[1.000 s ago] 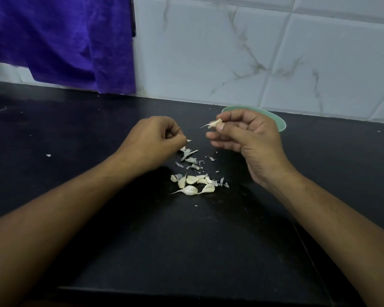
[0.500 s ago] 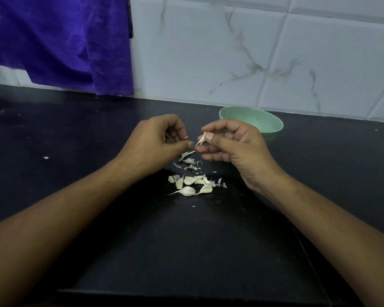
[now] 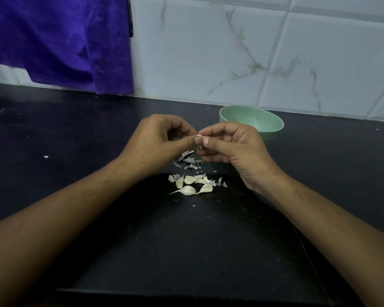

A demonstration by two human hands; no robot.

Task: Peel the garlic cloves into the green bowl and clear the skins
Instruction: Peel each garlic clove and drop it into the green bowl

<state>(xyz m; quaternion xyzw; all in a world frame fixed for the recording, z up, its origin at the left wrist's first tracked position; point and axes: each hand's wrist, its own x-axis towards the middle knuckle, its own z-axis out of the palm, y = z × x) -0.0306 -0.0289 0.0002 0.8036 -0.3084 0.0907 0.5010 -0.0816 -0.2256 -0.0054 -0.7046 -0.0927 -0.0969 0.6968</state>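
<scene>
though thin, papery skins (image 3: 190, 160) beside teardrop cloves (image 3: 187, 190)

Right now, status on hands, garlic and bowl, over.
Left hand and right hand both pinch one clove. Loose cloves and skin scraps lie on counter. Green bowl behind right hand, nothing between.

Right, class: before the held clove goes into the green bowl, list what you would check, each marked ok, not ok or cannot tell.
1. Grip on garlic clove by left hand and right hand: ok.
2. Clove fully peeled: cannot tell, fingertips hide it.
3. Upright green bowl, nothing over it: ok.
4. Loose skins cleared off counter: not ok, scraps lie below the hands.
5. Remaining pile of cloves close by: ok.
</scene>
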